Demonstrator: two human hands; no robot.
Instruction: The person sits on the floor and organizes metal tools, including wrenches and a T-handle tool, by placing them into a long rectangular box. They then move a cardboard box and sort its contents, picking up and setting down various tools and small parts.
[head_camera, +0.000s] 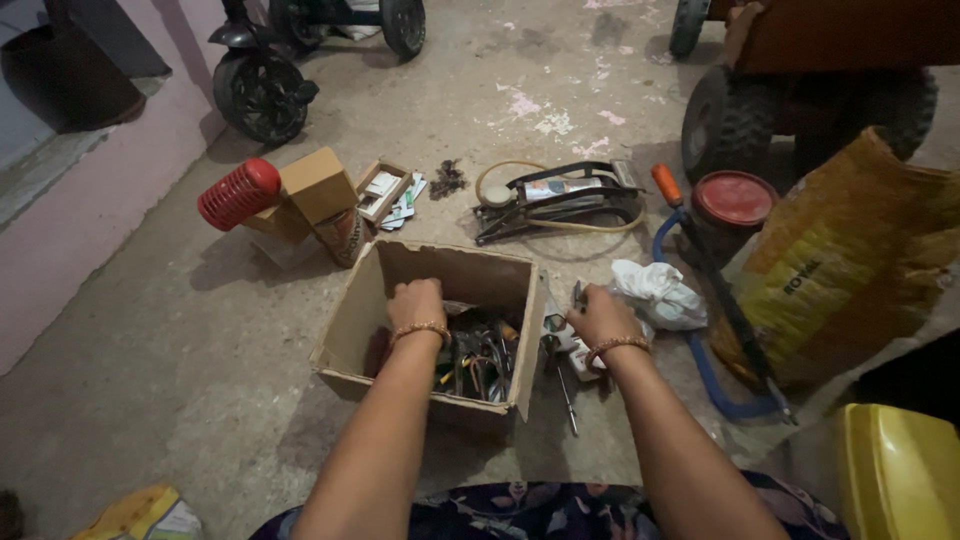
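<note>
We take the open cardboard box (440, 275) on the concrete floor (150, 400) as our landmark. Up and to its left lie a red ribbed cylinder (240, 193) and a small brown carton (318, 183). Our left hand (416, 303) reaches down inside the box, fingers curled among the tangled tools (480, 355); we cannot tell what it grips. Behind the box rests a foot pump (560, 198) with a yellowish hose. Our right hand (601, 316) is just right of the box, fingers closed on a small metal tool we cannot identify. Beside it sits a white rag (660, 295), then a blue-framed hacksaw (710, 300).
</note>
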